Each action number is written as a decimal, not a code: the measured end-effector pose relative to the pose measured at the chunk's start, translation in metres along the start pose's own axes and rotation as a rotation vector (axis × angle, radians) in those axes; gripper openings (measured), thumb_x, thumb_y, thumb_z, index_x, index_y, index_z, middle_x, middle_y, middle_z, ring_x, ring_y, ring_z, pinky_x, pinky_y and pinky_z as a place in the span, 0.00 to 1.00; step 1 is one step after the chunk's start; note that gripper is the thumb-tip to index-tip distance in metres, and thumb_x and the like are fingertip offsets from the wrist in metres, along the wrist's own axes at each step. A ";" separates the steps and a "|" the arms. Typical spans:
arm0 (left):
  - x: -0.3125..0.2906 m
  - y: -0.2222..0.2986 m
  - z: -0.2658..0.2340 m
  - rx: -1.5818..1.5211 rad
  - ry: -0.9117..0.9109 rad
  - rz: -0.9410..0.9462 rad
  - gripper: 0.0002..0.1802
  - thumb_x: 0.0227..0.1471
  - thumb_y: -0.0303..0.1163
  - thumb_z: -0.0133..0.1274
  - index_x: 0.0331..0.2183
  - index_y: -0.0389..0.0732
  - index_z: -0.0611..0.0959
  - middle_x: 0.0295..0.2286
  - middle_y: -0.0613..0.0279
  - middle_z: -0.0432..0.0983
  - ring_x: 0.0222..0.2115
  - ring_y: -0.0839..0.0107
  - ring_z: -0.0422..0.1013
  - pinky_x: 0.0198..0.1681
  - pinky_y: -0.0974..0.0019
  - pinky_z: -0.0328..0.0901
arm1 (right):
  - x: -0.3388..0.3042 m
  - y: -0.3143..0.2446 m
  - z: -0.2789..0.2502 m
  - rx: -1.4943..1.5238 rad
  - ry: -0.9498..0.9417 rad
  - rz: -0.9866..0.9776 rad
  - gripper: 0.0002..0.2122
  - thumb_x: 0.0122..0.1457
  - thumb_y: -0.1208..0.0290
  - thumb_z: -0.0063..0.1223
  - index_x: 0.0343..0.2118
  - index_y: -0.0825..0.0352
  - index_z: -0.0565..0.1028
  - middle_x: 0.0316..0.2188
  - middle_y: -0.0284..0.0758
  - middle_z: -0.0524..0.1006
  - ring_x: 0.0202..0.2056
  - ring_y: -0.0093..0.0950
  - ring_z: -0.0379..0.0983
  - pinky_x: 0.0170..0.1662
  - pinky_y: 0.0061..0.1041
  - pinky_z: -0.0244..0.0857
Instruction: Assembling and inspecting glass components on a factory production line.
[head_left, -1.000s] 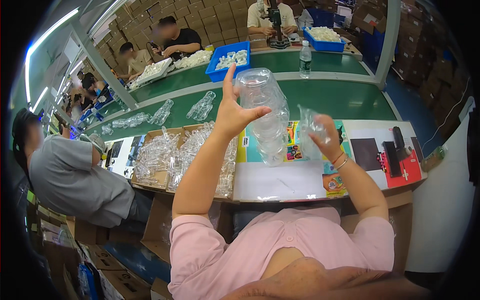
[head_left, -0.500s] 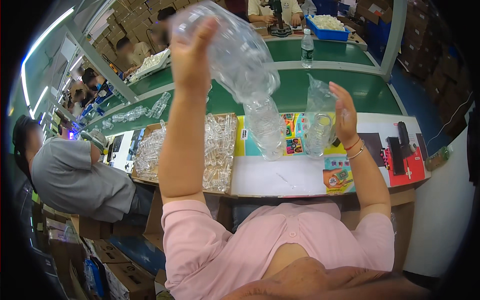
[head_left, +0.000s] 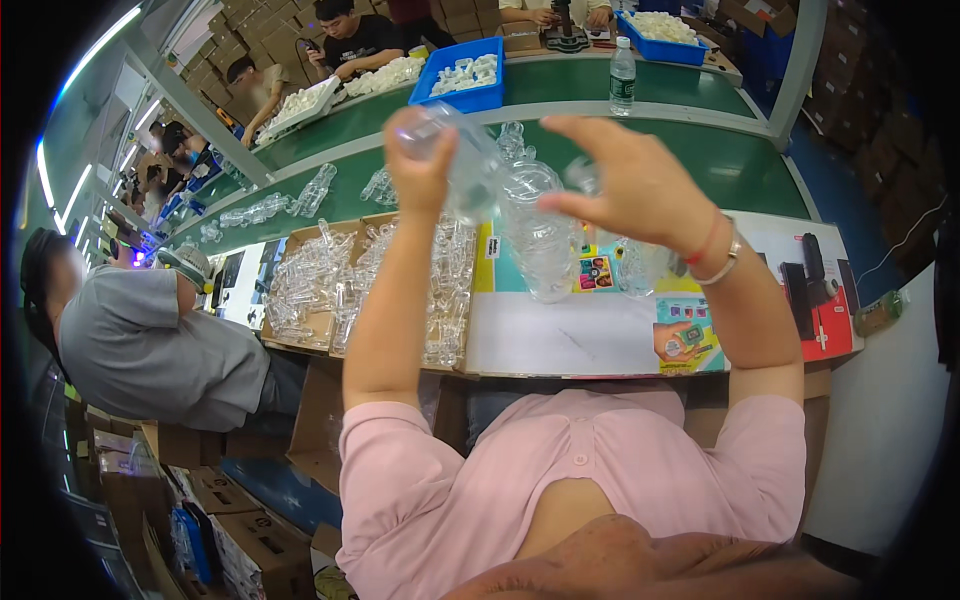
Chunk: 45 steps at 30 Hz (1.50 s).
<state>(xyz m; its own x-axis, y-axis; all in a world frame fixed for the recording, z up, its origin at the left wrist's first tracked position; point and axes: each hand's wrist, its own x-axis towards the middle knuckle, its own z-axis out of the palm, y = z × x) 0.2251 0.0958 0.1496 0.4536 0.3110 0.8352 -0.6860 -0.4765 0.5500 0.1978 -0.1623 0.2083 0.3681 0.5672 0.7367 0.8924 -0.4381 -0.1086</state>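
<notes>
Fingers of our right hand now pinch the clear pack; left hand has dropped lower, fingers curled round its top end. Pack hangs above the worktop's far edge, beside the tray.

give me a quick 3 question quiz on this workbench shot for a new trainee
1. True or false: both the left hand and the right hand are raised above the bench, on clear plastic packaging.
2. What fills the cardboard tray left of the person's raised arms?
A. clear plastic shells
B. folded cloth
C. metal screws
3. What colour is the conveyor belt beyond the bench?

Key
1. True. Both hands are up at the clear plastic piece.
2. A. The tray holds a heap of clear plastic shells.
3. Green; a blue bin and a plastic bottle stand at its far side.
</notes>
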 end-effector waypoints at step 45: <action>-0.010 0.082 0.013 0.269 -0.597 -0.039 0.10 0.45 0.32 0.57 0.28 0.37 0.74 0.23 0.64 0.73 0.20 0.75 0.67 0.25 0.73 0.62 | -0.006 0.094 0.044 -0.103 -0.198 0.143 0.07 0.49 0.73 0.47 0.31 0.65 0.73 0.28 0.39 0.74 0.32 0.38 0.71 0.36 0.32 0.65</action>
<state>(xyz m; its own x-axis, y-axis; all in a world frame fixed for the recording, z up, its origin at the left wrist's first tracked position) 0.1718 0.0428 0.1861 0.7660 -0.1414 0.6271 -0.5319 -0.6871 0.4949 0.2912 -0.1761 0.1642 0.5416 0.6158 0.5723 0.8002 -0.5862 -0.1265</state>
